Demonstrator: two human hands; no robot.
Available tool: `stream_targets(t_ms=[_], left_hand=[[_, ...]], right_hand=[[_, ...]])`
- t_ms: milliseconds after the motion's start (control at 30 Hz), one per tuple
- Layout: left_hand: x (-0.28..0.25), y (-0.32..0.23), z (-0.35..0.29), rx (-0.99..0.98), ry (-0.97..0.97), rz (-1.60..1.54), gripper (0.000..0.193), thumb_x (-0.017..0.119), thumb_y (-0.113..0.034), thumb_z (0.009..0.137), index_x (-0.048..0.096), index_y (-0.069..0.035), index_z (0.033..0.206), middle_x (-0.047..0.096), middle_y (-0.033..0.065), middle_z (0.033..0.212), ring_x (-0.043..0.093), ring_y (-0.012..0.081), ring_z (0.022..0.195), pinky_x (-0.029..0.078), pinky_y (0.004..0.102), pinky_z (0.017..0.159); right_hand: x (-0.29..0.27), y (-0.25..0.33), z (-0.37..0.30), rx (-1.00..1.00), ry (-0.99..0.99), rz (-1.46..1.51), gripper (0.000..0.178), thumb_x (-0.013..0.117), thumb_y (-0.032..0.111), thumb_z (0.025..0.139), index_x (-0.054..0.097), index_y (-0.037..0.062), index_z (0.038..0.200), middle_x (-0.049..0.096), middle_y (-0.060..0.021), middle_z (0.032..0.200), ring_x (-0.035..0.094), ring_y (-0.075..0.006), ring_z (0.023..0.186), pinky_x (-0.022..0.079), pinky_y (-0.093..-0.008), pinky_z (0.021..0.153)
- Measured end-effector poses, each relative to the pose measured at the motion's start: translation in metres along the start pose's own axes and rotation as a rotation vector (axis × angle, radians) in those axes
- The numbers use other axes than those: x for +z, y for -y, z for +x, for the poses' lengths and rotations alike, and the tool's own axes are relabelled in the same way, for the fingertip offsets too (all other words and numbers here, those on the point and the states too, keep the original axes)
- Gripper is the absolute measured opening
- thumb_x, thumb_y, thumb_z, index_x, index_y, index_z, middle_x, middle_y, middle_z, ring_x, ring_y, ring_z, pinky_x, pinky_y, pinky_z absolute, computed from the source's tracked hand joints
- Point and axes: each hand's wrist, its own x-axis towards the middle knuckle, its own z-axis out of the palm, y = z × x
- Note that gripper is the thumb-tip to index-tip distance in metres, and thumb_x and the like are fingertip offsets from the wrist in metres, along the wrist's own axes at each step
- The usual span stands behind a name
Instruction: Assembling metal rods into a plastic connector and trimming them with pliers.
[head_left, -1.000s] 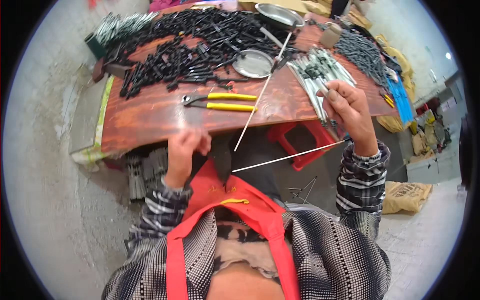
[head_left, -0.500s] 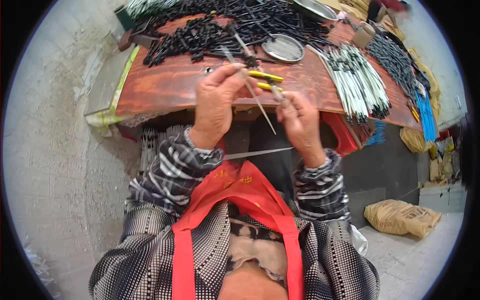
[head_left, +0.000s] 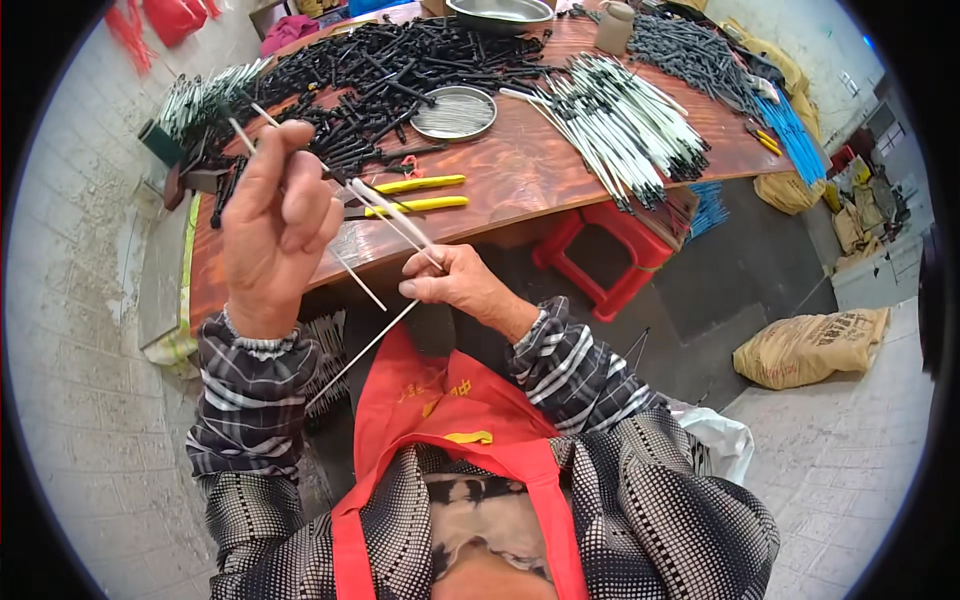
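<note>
Right grip [head_left: 462, 285] pinches white rods [head_left: 392, 214], slanting toward half past ten; left grip [head_left: 275, 220], around ten o'clock from it, clasps a slim stick [head_left: 358, 278] (yellow-handled pliers [head_left: 430, 203] lie on the table [head_left: 530, 175]).

The left hand [head_left: 270, 225] looks a bit smeary, and it covers parts of the thin sticks behind it, so I can't tell which ones it pinches. The right hand [head_left: 465, 288] hides the low ends of the white rods [head_left: 398, 218]. The head of the yellow-handled pliers [head_left: 425, 203] is partly tucked behind the left hand. In the round metal dish [head_left: 488, 124], the skinny bits are too small to count. The black plastic parts [head_left: 400, 62] are too jumbled to tell one by one. The table hides some of the red stool [head_left: 640, 262]. The top edge cuts off the red bag [head_left: 175, 20].
</note>
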Motion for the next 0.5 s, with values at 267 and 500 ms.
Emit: stream_targets(t_ms=[267,500], left_hand=[[0.028,-0.005,-0.008,0.191,0.283,0.109,0.037,0.030,-0.031,0.106,0.055,-0.005,0.115,0.042,0.0014,0.058,0.028,0.0083,0.041,0.026,0.0251,0.044],[0.026,-0.003,-0.034,0.256,0.306,0.158,0.036,0.029,-0.031,0.106,0.053,-0.007,0.118,0.043,0.0030,0.058,0.029,0.0094,0.041,0.028,0.0268,0.045]], right_hand=[[-0.011,0.022,0.020,0.151,-0.107,-0.078,0.022,0.071,0.014,0.080,0.063,0.0017,0.097,0.063,-0.0023,0.069,0.059,-0.0115,0.057,0.046,-0.0262,0.051],[-0.035,0.034,0.013,-0.300,0.316,-0.874,0.035,0.071,0.015,0.077,0.061,0.0038,0.109,0.066,-0.0138,0.080,0.064,-0.0278,0.068,0.051,-0.0340,0.062]])
